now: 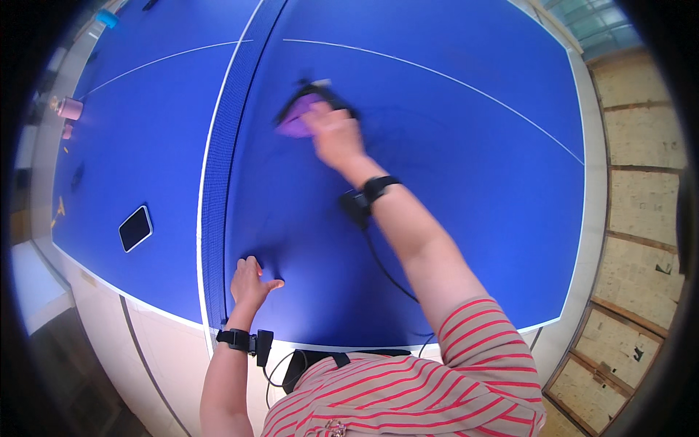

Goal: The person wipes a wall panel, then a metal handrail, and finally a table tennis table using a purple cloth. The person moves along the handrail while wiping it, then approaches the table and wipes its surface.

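Note:
My right hand (336, 136) reaches far out over the blue ping-pong table (466, 240), holding a purple cloth (297, 121) against the surface. Hand and cloth are smeared by motion, and a dark patch, perhaps the cloth's shadow or a dark part of it, shows along the far side. Close to the near edge, my left hand (252, 282) hovers over or rests on the table just right of the net (215, 182). Its thumb stands apart from the bent fingers, with nothing in its grasp. Black straps with small boxes and cables are around both wrists.
Left of the net lies a phone (135, 229) with a dark screen. Along the far left edge stand a pink cup-like container (69, 108) and a blue object (107, 18). Wooden panels (641, 204) line the right side. A cable hangs from my right wrist.

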`<state>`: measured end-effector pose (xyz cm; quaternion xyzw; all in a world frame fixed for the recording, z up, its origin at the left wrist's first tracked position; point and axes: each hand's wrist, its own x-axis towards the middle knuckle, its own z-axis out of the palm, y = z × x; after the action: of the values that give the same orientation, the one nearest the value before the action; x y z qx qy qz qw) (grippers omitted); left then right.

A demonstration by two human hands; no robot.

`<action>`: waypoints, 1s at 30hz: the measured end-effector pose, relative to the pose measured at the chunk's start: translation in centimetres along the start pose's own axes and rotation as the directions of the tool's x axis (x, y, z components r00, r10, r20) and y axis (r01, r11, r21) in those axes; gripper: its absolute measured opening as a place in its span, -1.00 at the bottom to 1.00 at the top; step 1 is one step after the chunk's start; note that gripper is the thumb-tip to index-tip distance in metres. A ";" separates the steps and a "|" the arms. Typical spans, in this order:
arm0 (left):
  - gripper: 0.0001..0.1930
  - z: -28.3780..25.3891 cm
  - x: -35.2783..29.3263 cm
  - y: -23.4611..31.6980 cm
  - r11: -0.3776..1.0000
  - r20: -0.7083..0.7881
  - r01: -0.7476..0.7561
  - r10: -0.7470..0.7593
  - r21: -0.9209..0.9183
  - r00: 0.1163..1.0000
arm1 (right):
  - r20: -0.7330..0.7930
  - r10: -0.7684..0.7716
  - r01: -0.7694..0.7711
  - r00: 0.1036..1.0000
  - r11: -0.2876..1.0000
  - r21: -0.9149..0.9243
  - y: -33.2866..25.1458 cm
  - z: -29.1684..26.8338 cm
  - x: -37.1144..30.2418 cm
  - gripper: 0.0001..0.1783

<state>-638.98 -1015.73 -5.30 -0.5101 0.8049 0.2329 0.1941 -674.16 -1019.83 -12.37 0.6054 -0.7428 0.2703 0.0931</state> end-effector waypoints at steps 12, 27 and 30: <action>-0.38 0.6 0.4 -0.2 0.999 -0.050 -0.039 0.038 -0.022 0.998 | -0.170 0.912 -0.792 0.373 0.218 -0.570 17.7 -16.4 -21.6 -0.46; -0.58 4.4 -2.0 -2.8 0.995 -0.104 -0.088 0.083 -0.044 0.991 | 0.311 -0.120 0.049 0.943 0.973 0.227 -18.5 -8.4 -19.2 -0.52; -0.56 6.3 -6.4 -2.5 0.988 -0.027 -0.143 0.142 -0.057 0.990 | 0.260 0.056 -0.085 0.964 0.991 0.103 -11.9 -12.4 -24.1 -0.48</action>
<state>-633.66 -1008.42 -7.38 -0.4593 0.8343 0.2640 0.1528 -659.13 -994.40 -9.79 0.6127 -0.7532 0.2346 -0.0479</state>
